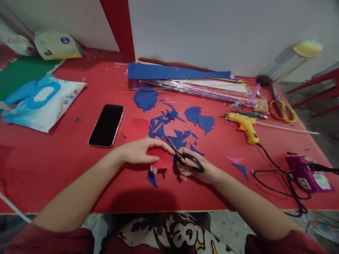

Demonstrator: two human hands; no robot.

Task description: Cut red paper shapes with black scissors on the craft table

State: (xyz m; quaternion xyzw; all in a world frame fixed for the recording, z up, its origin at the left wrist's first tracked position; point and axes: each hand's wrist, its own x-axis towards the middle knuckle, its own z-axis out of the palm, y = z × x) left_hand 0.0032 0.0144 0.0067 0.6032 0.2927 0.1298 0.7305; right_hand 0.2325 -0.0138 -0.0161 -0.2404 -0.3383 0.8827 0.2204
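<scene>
My left hand (143, 151) is closed on a piece of red paper (162, 158), with the thumb on top and fingertips showing below it. Black-handled scissors (194, 162) are in my right hand (192, 169), its fingers through the handles. The blades point up and to the left, close to my left fingertips and the red paper's right side. More red paper (136, 128) lies just beyond my left hand, hard to tell from the red table. Blue paper scraps (169, 116) are scattered past the blades, with cut blue shapes (145, 98) around them.
Left of my hands lie a phone (106, 125) and a wipes pack (45, 102). To the right are a yellow glue gun (245, 125), its cord, a purple power strip (309, 174) and larger scissors (282, 107). Blue strips (177, 72) and wrapped sticks lie along the wall.
</scene>
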